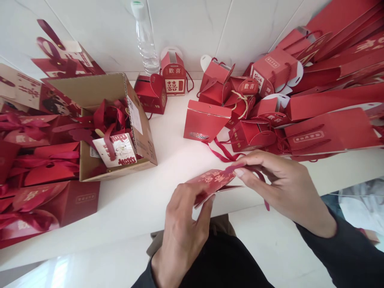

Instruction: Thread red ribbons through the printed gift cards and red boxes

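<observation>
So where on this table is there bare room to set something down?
Bare white table lies between the cardboard box and the small red boxes, running down to the hands' flat red box. More lies below the cardboard box. Both ends are crowded with red packaging.

Left hand (183, 224) and right hand (282, 188) pinch a flat red card (211, 180); ribbon trailing.

Far left: open brown cardboard carton (102, 120) stuffed with dark red ribbons (109, 116) and a white printed card (115, 150). Beside it, far centre, clear plastic water bottle (146, 38) against the white tiled wall (192, 28). Near the bottle, 1 upright red paper gift box with gold characters (174, 76). Far right: heap of folded red gift boxes (255, 100) and flat red paper bags (333, 134), all on the white tabletop (135, 200).
</observation>
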`<state>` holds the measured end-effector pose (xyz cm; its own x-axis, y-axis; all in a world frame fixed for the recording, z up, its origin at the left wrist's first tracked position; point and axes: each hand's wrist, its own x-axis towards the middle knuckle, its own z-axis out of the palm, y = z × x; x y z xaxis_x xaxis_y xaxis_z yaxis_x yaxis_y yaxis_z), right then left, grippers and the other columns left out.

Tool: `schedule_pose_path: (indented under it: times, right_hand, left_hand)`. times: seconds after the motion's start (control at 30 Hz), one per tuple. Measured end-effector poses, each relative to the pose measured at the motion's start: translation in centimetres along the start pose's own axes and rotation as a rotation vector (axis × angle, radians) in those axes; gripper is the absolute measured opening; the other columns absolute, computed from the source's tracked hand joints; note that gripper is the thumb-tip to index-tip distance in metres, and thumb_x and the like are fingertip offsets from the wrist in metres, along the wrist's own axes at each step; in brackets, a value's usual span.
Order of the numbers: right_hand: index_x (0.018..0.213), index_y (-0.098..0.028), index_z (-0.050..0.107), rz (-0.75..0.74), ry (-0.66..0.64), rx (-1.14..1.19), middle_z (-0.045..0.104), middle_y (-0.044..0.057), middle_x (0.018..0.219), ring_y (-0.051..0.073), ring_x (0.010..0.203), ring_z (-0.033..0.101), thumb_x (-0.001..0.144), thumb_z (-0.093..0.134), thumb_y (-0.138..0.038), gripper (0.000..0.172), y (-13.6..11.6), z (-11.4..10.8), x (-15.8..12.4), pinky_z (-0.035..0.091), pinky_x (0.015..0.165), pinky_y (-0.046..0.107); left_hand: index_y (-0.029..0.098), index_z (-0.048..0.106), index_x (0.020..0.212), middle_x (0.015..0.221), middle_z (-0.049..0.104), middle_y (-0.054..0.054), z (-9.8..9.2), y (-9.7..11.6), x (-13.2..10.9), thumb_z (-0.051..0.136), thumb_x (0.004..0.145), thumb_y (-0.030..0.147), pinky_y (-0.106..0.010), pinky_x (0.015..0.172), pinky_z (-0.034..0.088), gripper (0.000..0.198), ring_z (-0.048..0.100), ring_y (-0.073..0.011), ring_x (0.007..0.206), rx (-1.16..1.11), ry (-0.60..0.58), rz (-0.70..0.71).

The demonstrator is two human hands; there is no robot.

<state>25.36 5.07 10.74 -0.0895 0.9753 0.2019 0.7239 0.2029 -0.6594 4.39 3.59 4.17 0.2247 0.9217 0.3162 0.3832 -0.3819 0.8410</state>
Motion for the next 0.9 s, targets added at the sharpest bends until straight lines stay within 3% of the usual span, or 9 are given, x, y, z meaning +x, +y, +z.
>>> schedule_pose_path:
  times: [0.1, 0.17, 0.27, 0.37, 0.5, 0.67, 0.73, 0.83, 0.9]
  right_hand:
    - [0.104, -0.028, 0.070, -0.039, 0.108, -0.047, 0.078, 0.002, 0.097, 0.020, 0.080, 0.073, 0.098, 0.067, -0.018, 0.012, -0.5, 0.4, -0.6, 0.060, 0.065, 0.032]
    - [0.107, -0.029, 0.071, -0.058, 0.186, -0.022, 0.077, 0.002, 0.097, 0.020, 0.080, 0.074, 0.098, 0.068, -0.016, 0.016, -1.1, 0.2, -1.1, 0.061, 0.064, 0.032]
    - [0.111, -0.029, 0.070, -0.120, 0.068, 0.091, 0.077, 0.001, 0.093, 0.017, 0.073, 0.074, 0.098, 0.066, -0.014, 0.020, -1.8, -0.1, -1.7, 0.064, 0.066, 0.031]
    - [0.111, -0.027, 0.068, -0.184, -0.083, 0.131, 0.079, 0.000, 0.096, 0.017, 0.079, 0.075, 0.098, 0.063, -0.011, 0.021, -1.8, 0.1, -1.6, 0.065, 0.074, 0.029]
    - [0.110, -0.026, 0.068, -0.172, -0.010, 0.116, 0.079, 0.000, 0.101, 0.015, 0.088, 0.076, 0.098, 0.066, -0.009, 0.021, -1.2, 1.1, -1.2, 0.064, 0.083, 0.028]
    - [0.116, -0.028, 0.066, -0.269, -0.006, 0.055, 0.079, 0.001, 0.107, 0.020, 0.096, 0.077, 0.098, 0.064, -0.006, 0.029, -0.7, 1.6, -1.0, 0.065, 0.087, 0.035]
    - [0.117, -0.028, 0.064, -0.291, -0.023, 0.045, 0.079, 0.001, 0.108, 0.019, 0.096, 0.077, 0.098, 0.063, -0.006, 0.029, -0.5, 1.7, -0.9, 0.064, 0.086, 0.034]
    - [0.114, -0.028, 0.065, -0.242, -0.026, 0.040, 0.079, 0.001, 0.105, 0.017, 0.092, 0.076, 0.101, 0.063, -0.008, 0.024, -0.3, 1.8, -0.8, 0.064, 0.083, 0.032]
    - [0.112, -0.028, 0.065, -0.215, -0.026, 0.023, 0.079, 0.000, 0.104, 0.017, 0.091, 0.076, 0.102, 0.062, -0.011, 0.021, -0.2, 1.8, -0.8, 0.063, 0.083, 0.033]
  left_hand:
    - [0.025, 0.055, 0.142, 0.105, 0.073, -0.004, 0.1, -0.2, 0.0, 0.064, 0.097, 0.006, -0.026, 0.084, 0.058, 0.049, 0.069, -0.0151, 0.090, 0.023, 0.032, 0.102]
    - [0.024, 0.056, 0.142, 0.106, 0.073, -0.004, 0.1, -0.4, 0.0, 0.064, 0.096, 0.003, -0.025, 0.083, 0.058, 0.051, 0.069, -0.0147, 0.092, 0.013, 0.015, 0.159]
    - [0.021, 0.062, 0.130, 0.105, 0.072, -0.005, 0.1, -0.6, 0.1, 0.065, 0.095, 0.002, -0.025, 0.083, 0.057, 0.040, 0.069, -0.0144, 0.093, 0.009, 0.007, 0.136]
    - [0.020, 0.068, 0.113, 0.093, 0.069, -0.003, -0.2, -0.6, 0.4, 0.065, 0.094, 0.004, -0.024, 0.073, 0.055, 0.025, 0.064, -0.0125, 0.080, -0.034, -0.045, 0.087]
    - [0.020, 0.072, 0.101, 0.088, 0.066, -0.002, -0.5, -0.5, 1.0, 0.068, 0.093, 0.008, -0.022, 0.062, 0.053, 0.015, 0.058, -0.0099, 0.068, -0.237, -0.161, -0.077]
    - [0.023, 0.074, 0.103, 0.099, 0.072, -0.004, -0.6, -0.8, 1.0, 0.071, 0.095, 0.016, -0.027, 0.078, 0.059, 0.011, 0.069, -0.0153, 0.088, -0.267, -0.213, -0.113]
    - [0.023, 0.070, 0.112, 0.105, 0.074, -0.005, -0.5, -1.0, 0.7, 0.072, 0.095, 0.018, -0.029, 0.082, 0.060, 0.018, 0.071, -0.0172, 0.095, -0.226, -0.194, -0.097]
    - [0.023, 0.061, 0.128, 0.112, 0.073, -0.007, -0.2, -1.2, 0.3, 0.070, 0.096, 0.018, -0.031, 0.088, 0.062, 0.033, 0.071, -0.0190, 0.103, -0.143, -0.143, -0.029]
    - [0.023, 0.063, 0.125, 0.115, 0.071, -0.008, 0.0, -1.4, 0.2, 0.068, 0.097, 0.015, -0.031, 0.089, 0.062, 0.030, 0.071, -0.0196, 0.106, -0.113, -0.143, 0.036]
